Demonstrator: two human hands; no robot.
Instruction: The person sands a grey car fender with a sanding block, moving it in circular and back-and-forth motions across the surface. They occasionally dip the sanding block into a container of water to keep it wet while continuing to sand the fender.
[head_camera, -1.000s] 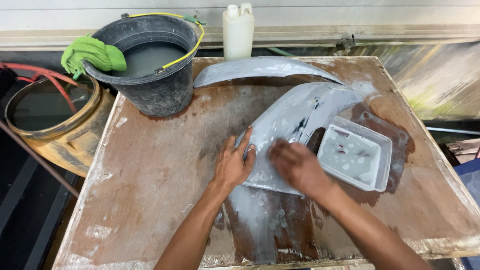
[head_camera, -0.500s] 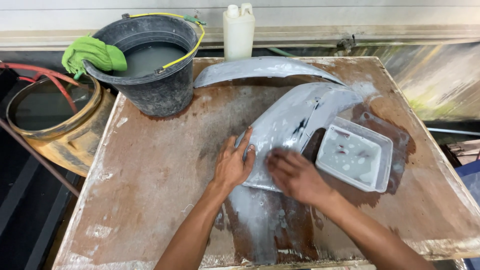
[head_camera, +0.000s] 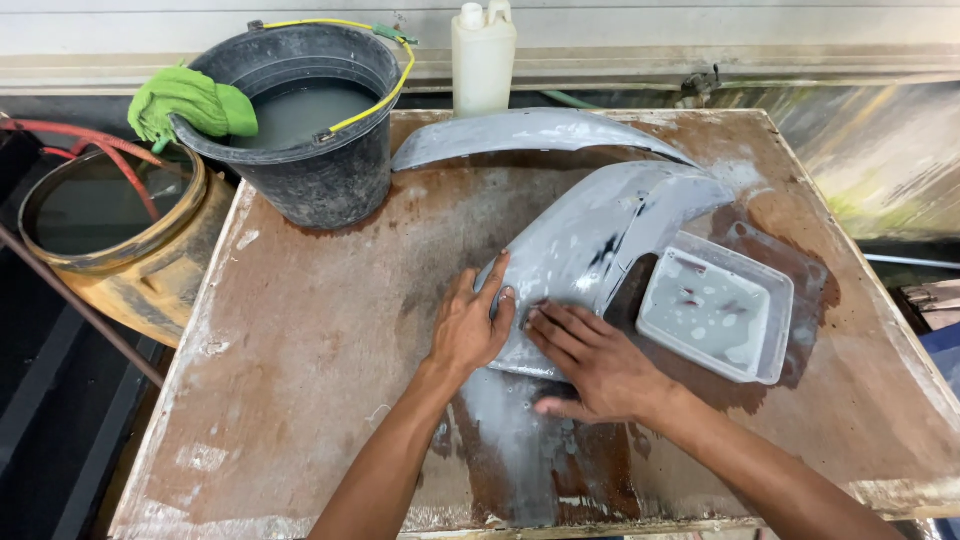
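grey panel (head_camera: 590, 240) under both hands (head_camera: 470, 325)

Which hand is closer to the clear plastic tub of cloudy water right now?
Right. The right hand lies just beside the tub; the left hand is farther away.

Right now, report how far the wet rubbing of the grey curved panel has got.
Done: the grey curved panel is wet and smeared with whitish slurry. In hand: left hand steadies its near edge, right hand presses flat there. Left: slurry not rinsed; second grey panel lies untouched behind.
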